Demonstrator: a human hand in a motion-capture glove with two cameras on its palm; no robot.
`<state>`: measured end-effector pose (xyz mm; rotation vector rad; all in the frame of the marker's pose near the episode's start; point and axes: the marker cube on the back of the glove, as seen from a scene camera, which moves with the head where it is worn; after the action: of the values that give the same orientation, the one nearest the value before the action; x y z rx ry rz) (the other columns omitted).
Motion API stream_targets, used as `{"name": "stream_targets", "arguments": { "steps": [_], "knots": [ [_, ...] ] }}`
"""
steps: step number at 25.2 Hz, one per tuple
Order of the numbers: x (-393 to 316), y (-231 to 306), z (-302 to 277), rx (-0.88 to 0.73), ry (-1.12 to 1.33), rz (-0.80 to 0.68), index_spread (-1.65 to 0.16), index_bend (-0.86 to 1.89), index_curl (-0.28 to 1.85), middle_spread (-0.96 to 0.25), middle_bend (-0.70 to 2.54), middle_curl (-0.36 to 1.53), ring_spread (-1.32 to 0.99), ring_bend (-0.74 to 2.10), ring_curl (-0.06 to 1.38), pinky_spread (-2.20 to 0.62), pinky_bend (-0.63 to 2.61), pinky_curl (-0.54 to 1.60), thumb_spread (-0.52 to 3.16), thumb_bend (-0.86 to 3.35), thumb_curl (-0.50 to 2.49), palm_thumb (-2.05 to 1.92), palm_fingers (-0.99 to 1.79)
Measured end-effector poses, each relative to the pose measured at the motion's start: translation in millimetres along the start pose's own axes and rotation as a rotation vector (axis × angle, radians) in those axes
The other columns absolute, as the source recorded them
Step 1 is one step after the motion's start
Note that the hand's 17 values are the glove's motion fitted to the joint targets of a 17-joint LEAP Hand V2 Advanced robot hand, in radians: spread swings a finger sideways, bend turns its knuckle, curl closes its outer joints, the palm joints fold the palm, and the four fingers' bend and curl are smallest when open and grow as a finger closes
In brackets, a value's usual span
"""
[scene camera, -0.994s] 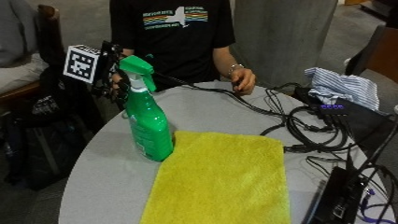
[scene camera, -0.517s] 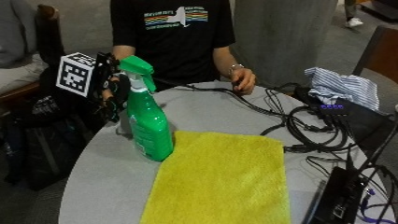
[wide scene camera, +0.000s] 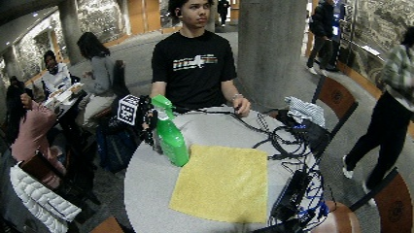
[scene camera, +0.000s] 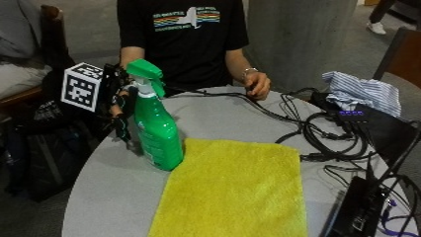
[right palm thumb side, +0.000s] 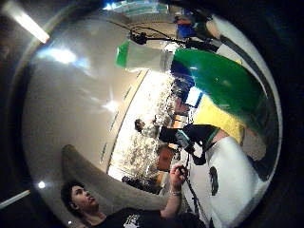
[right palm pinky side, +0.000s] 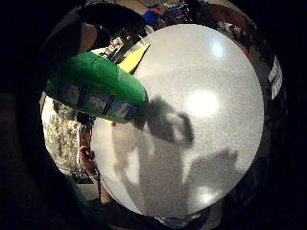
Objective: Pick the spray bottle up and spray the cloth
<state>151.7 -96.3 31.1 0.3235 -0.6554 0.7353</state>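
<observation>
yellow cloth (scene camera: 233, 192) lies flat at the near tabletop (scene camera: 105, 197) edge, long axis running near to far. green spray bottle (scene camera: 156, 126) stands upright just beside the cloth's far left corner, base on the tabletop, nozzle pointing toward the cloth side. gloved right hand (scene camera: 117, 101) sits behind the bottle's neck at the left tabletop edge; fingers hidden, grip cannot be told. bare tabletop lies beyond the cloth; cables (scene camera: 315, 133) crowd the right edge.

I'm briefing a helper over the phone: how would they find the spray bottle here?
On the round grey table, look beside the yellow cloth, at its corner nearest the seated person. The spray bottle stands upright there, the only green thing.
</observation>
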Motion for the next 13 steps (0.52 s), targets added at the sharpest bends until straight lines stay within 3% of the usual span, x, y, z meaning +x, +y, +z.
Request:
{"name": "stream_targets", "arguments": {
  "steps": [6,13],
  "knots": [
    [3.5,-1.2,1.0,0.064,-0.017,-0.029,-0.35,0.08,0.18,0.09,0.18,0.35,0.05,0.36,0.32,0.26,0.66,0.39,0.93,-0.01,0.35,0.79,0.43],
    [6.3,1.3,-1.8,0.175,-0.018,-0.072,-0.31,0.10,0.16,0.02,0.31,0.40,-0.01,0.52,0.35,0.11,0.61,0.36,0.91,0.08,0.42,1.03,0.79]
  ]
}}
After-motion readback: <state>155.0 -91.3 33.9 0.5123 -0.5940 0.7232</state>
